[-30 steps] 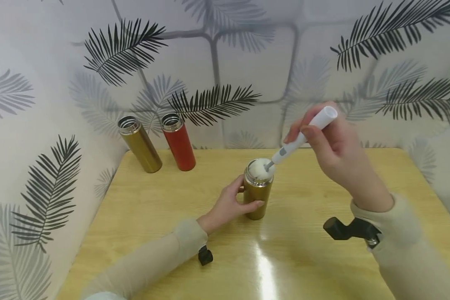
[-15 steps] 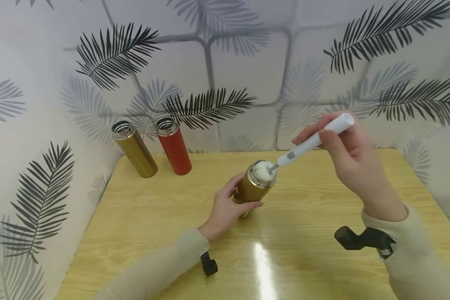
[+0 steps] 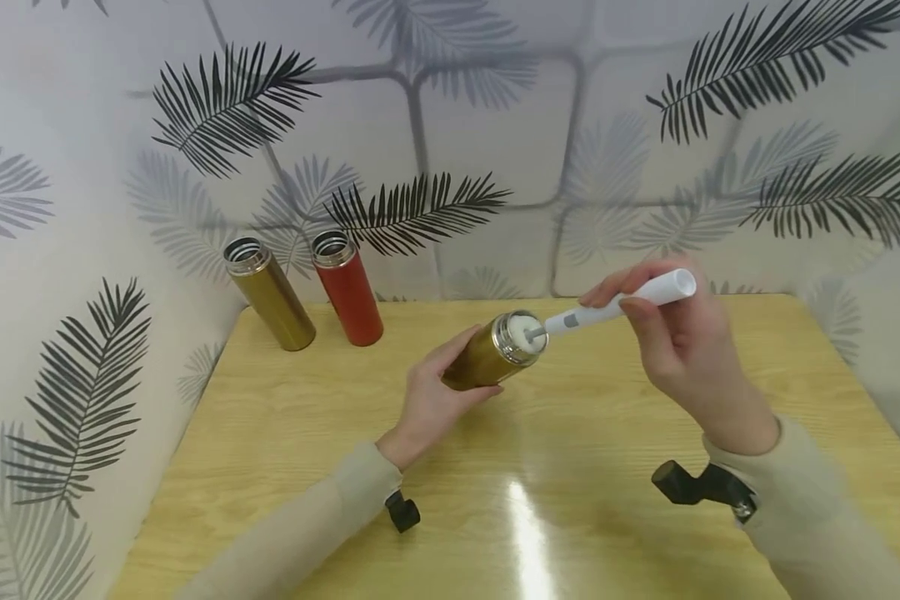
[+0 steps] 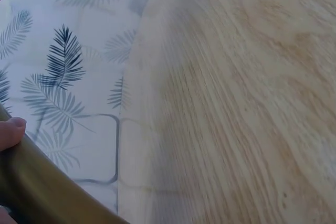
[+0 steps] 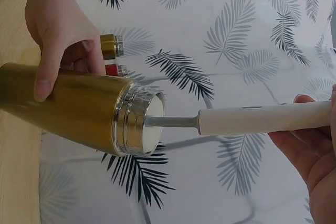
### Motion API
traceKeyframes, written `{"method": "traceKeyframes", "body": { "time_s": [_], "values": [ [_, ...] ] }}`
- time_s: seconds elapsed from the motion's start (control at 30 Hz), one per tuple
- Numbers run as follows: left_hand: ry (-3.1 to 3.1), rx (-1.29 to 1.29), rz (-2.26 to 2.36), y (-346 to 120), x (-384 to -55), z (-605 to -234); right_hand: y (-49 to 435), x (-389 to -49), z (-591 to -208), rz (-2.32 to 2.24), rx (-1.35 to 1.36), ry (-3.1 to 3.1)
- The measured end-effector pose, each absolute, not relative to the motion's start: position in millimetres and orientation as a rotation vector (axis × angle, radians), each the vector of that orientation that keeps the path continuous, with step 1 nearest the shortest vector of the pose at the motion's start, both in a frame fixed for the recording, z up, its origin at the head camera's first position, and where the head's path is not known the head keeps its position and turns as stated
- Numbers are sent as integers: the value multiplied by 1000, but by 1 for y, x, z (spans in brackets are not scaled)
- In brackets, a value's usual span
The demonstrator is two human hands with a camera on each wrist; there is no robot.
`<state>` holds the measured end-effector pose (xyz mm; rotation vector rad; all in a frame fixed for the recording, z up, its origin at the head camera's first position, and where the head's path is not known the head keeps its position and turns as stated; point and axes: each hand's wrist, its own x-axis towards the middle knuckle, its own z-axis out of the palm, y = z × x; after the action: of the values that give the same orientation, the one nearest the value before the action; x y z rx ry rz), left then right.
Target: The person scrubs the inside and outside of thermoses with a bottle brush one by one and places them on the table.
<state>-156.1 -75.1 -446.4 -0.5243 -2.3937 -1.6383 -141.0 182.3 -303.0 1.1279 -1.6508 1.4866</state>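
Observation:
My left hand (image 3: 429,396) grips a gold thermos flask (image 3: 482,360) round its body and holds it tilted, its open steel mouth toward the right. The white sponge head (image 3: 522,330) of a bottle brush fills that mouth. My right hand (image 3: 686,354) pinches the brush's white handle (image 3: 592,315), the thumb along one side. In the right wrist view a grey stem (image 5: 176,122) runs from the handle straight into the sponge. The left wrist view catches only part of the gold flask (image 4: 44,184) and a fingertip (image 4: 11,130) on it.
Another gold flask (image 3: 273,304) and a red flask (image 3: 352,300) stand lidless at the table's back left. A leaf-patterned wall (image 3: 487,133) rises behind the wooden table (image 3: 307,433). Black wrist cameras (image 3: 708,485) jut from both sleeves.
The flask has gone from nearly upright to strongly tilted, its base raised to the left. The brush handle has swung lower, closer to level, and its sponge sits deeper in the mouth.

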Motion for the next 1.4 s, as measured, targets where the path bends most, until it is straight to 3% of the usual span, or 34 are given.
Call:
{"method": "traceKeyframes", "body": {
  "time_s": [0.4,0.97,1.4],
  "values": [
    [-2384,-584,-1515,-72,-156,-430,178,-154,-336,1329,1121,-1826],
    [-2318,-775,-1250,-68,-159,-431,162,-151,-355,1149,765,-1919],
    [-2363,-692,-1271,-77,-157,-436,180,-145,-349,1732,777,-1908]
  ]
}}
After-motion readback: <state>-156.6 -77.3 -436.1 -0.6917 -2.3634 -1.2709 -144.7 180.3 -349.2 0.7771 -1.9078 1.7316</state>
